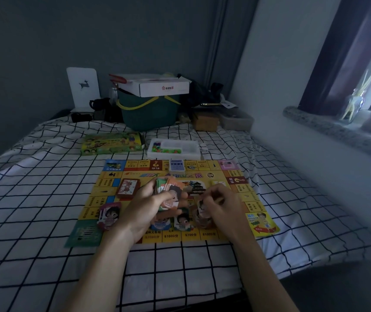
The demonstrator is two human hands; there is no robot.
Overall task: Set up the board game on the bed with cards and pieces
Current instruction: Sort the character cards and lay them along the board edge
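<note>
Midway: yellow paper game board (222, 176) lying unfolded on the bed; left hand (148, 203) gripping colourful cards (171, 192), right hand (222, 203) pinching one; plastic tray of pieces (175, 149) sitting untouched.

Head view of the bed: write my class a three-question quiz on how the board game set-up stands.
1. True or false: the game board lies flat on the checked sheet.
2. What does the left hand hold?
3. Which lies beyond the board's far edge: A) white tray of pieces, B) red card deck, C) blue card deck?

Key
1. True.
2. A stack of picture cards.
3. A; both decks lie on the board.
</note>
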